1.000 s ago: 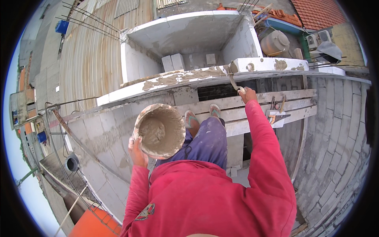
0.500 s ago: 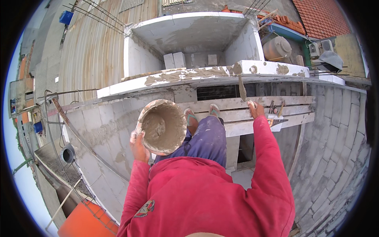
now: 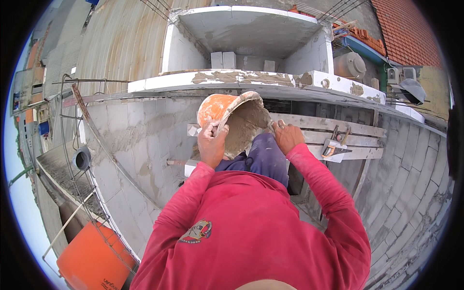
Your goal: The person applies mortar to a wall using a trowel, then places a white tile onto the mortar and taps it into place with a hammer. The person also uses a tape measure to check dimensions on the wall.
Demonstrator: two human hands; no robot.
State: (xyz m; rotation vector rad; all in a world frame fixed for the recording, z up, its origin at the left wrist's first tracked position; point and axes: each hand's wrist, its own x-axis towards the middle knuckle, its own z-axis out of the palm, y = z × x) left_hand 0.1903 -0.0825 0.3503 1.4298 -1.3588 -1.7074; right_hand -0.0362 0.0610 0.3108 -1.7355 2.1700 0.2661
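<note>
My left hand (image 3: 211, 142) grips the near left rim of an orange, mortar-crusted bucket (image 3: 216, 108), which is tilted with its mouth toward the right and grey mortar (image 3: 241, 126) inside. At the bucket's right rim, my right hand (image 3: 287, 136) is closed on a mortar-coated trowel (image 3: 268, 124), its blade mostly hidden by mortar and the rim. Just above the bucket runs a white block wall edge (image 3: 304, 79) with smears of mortar along it. A few tools (image 3: 333, 149) lie on the plank platform (image 3: 367, 152) right of my right hand. My legs show beneath the bucket.
A bent rebar cage (image 3: 77, 145) and a leaning bar (image 3: 104, 145) stand at the left, above an orange tank (image 3: 94, 256). Beyond the wall are a block enclosure (image 3: 246, 31) holding loose blocks, a grey tank (image 3: 349, 65) and metal roofing (image 3: 118, 38). A grey block wall (image 3: 406, 183) curves at the right.
The bucket has moved up and right and is now tipped on its side. My right hand and the trowel have come down from the wall edge to the bucket's mouth.
</note>
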